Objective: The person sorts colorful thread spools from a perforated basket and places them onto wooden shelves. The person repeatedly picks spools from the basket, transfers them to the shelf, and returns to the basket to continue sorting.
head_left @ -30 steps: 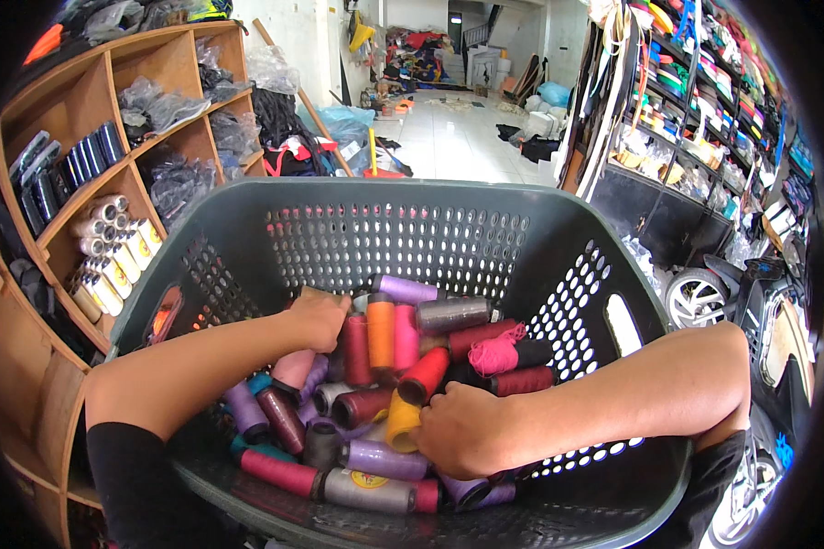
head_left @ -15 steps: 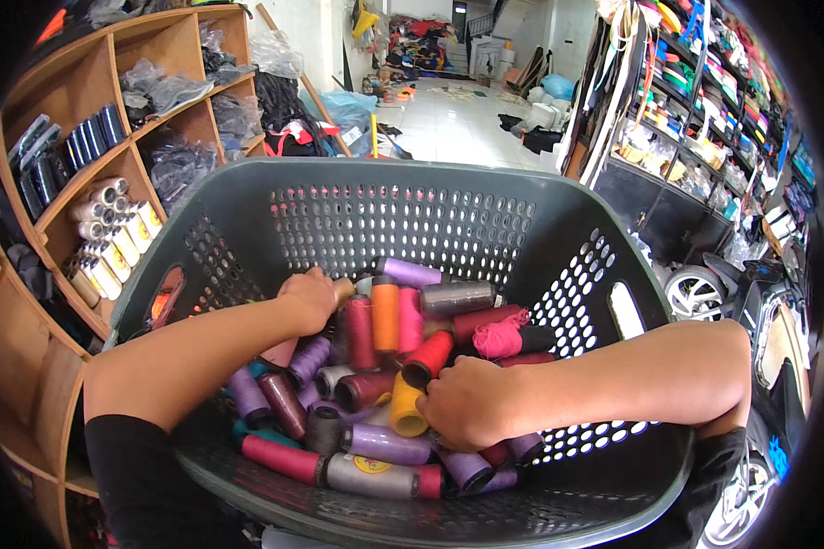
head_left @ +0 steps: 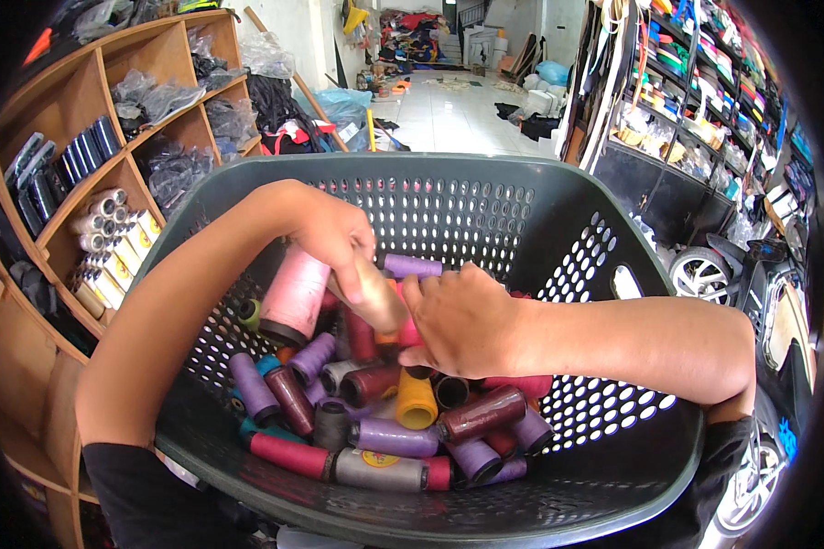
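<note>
A dark green perforated plastic basket [head_left: 339, 499] in front of me holds many thread spools. My left hand [head_left: 334, 242] is closed around a beige thread spool [head_left: 375, 297], blurred by motion. Just under that hand a large pale pink spool [head_left: 298, 288] stands tilted; whether the fingers grip it too I cannot tell. My right hand [head_left: 467, 320] is curled over the middle of the heap, and what lies under its fingers is hidden. Below it are a yellow spool [head_left: 417, 403] and a maroon spool [head_left: 481, 414]. A grey spool [head_left: 375, 468] lies near the front wall.
At the left stands a wooden cubby shelf [head_left: 110, 101] with spools and bagged goods. A dark rack [head_left: 650, 174] packed with coloured rolls is at the right, and a motorbike wheel [head_left: 700, 274] is near it. White floor tiles [head_left: 439, 119] stretch away behind the basket.
My left hand has risen with the beige spool, and the pale pink spool now stands higher beside it. The right hand has moved up and away, showing a maroon spool near where it was.
</note>
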Available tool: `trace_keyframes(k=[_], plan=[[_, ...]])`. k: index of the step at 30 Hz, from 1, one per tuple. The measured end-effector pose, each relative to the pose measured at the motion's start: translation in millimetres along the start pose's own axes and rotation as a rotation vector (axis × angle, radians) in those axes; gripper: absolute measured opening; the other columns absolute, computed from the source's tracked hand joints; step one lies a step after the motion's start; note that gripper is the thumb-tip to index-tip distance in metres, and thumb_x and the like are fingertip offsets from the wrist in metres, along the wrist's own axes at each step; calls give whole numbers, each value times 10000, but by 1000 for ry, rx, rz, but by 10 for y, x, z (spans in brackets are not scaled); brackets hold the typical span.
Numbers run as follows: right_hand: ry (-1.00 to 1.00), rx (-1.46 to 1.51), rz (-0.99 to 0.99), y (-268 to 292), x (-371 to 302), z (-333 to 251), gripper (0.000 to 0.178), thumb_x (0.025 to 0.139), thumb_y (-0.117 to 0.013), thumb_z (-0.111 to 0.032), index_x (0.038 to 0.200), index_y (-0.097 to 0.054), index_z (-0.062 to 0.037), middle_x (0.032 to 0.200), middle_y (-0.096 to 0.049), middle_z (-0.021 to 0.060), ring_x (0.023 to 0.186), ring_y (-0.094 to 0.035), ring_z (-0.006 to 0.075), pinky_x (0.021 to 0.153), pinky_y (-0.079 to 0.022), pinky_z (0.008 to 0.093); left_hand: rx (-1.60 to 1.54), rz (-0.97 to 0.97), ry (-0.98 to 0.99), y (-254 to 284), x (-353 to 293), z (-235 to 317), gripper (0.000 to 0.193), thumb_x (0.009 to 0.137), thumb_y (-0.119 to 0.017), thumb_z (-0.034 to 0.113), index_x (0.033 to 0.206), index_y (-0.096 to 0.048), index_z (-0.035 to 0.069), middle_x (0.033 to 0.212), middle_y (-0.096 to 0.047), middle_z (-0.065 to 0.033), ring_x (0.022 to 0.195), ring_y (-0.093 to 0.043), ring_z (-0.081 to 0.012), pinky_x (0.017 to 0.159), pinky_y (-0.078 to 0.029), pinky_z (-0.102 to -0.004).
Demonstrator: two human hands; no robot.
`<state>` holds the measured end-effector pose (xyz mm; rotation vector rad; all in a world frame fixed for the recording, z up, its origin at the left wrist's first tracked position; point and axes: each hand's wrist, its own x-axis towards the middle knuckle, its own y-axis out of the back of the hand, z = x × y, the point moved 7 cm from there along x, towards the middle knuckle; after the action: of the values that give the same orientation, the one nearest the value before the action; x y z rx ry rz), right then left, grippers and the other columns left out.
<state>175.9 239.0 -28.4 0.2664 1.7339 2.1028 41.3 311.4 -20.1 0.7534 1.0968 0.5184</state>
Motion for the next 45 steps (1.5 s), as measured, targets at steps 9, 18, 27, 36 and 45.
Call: trace_keyframes(k=[9,18,27,36,45], plan=[[-186,353,183,163,18,132,620,839,-715,-235,1175,-354,140,860,-679,256,855,-699,399,742,-568,423,-217,57,-199,-3,-27,306,405,797,-829,270,1098,-682,43,983,-707,-71,947,-651,-177,869,-504,-324],[-166,198,-84,231,-15,86,525,712,-786,-229,1100,-588,64,975,-708,190,928,-708,340,787,-566,411,525,715,264,338,-264,77,309,843,-635,273,911,-718,-17,968,-700,-247,952,-683,-401,847,-555,-467],[-71,345,183,392,4,132,473,782,-722,-384,920,-599,51,752,-673,234,757,-686,406,719,-551,469,185,1011,124,344,-228,310,280,868,-621,265,795,-686,2,782,-660,-269,800,-662,-448,748,-540,-494],[-143,315,150,453,12,168,365,750,-720,-333,867,-655,6,753,-685,210,765,-696,377,726,-555,448,-97,1152,124,554,-355,186,286,786,-728,280,768,-712,-6,779,-685,-243,805,-698,-376,772,-547,-443],[-254,467,237,433,70,309,427,678,-756,-105,996,-528,67,863,-660,270,898,-660,440,790,-527,461,-190,843,171,617,-372,-500,604,650,-870,529,764,-706,-40,722,-696,-155,627,-695,-253,597,-572,-356]])
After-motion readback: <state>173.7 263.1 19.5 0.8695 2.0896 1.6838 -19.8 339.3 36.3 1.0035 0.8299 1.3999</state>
